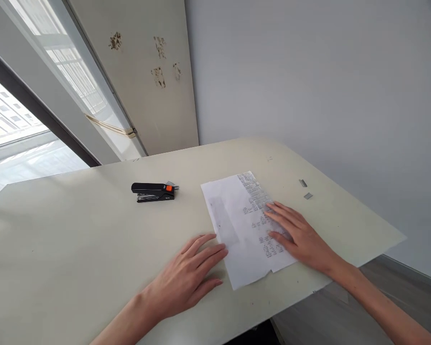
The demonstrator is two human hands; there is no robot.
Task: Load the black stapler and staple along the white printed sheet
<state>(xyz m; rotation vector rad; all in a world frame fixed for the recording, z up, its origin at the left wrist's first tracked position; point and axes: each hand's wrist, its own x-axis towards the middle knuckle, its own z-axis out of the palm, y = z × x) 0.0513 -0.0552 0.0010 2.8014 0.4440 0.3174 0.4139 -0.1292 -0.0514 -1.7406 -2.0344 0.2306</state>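
A white sheet of paper lies on the table, with rows of small printed or stapled marks along its right side. Flat across that right side rests my right hand, its fingers stretched out and holding nothing. My left hand lies at the paper's left edge, fingers extended, the fingertips touching or just over the edge. Beyond my left hand sits a black stapler with an orange button, lying on its side. Small strips of staples are to the right of the paper, one a little nearer than the other.
The pale table narrows to a corner at the right, and its front edge runs below my hands. A grey wall stands behind it. At the back left are a stained cabinet panel and a window.
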